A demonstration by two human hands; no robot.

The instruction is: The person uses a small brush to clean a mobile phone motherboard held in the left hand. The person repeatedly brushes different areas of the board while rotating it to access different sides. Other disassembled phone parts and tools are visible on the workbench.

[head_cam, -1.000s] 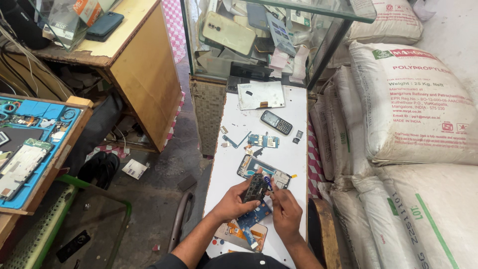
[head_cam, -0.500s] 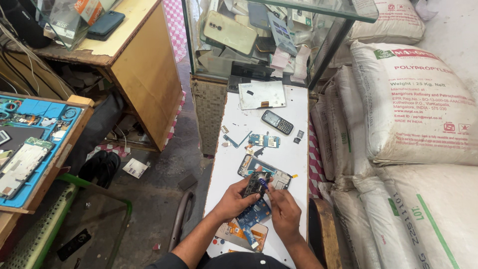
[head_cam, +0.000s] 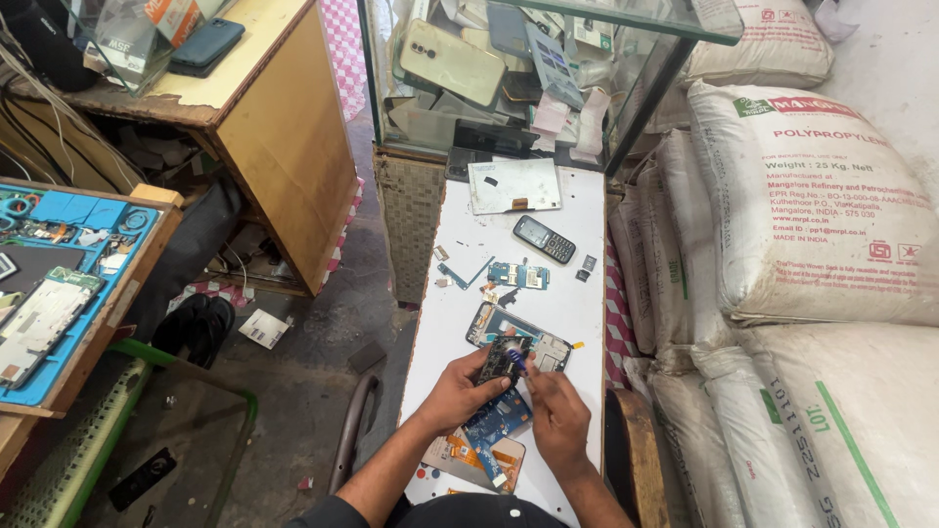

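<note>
My left hand [head_cam: 460, 391] holds a small dark circuit board [head_cam: 505, 358] upright above the narrow white table [head_cam: 577, 293]. My right hand [head_cam: 554, 406] pinches a thin tool with a bluish tip [head_cam: 522, 368] against that board. Under both hands lies a blue circuit board [head_cam: 497, 418], and nearer to me a phone back part with orange patches [head_cam: 469, 460]. Just beyond the hands lies an opened phone frame [head_cam: 543, 342].
Farther along the table lie a small keypad phone [head_cam: 544, 239], a blue board [head_cam: 518, 276], small loose parts and a flat white panel [head_cam: 514, 185]. A glass case of phones [head_cam: 509, 68] stands beyond. White sacks [head_cam: 812, 215] are stacked right, a wooden desk [head_cam: 264, 127] and blue work mat [head_cam: 59, 274] left.
The hands have stayed together over the table, shifting only slightly while working on the small board.
</note>
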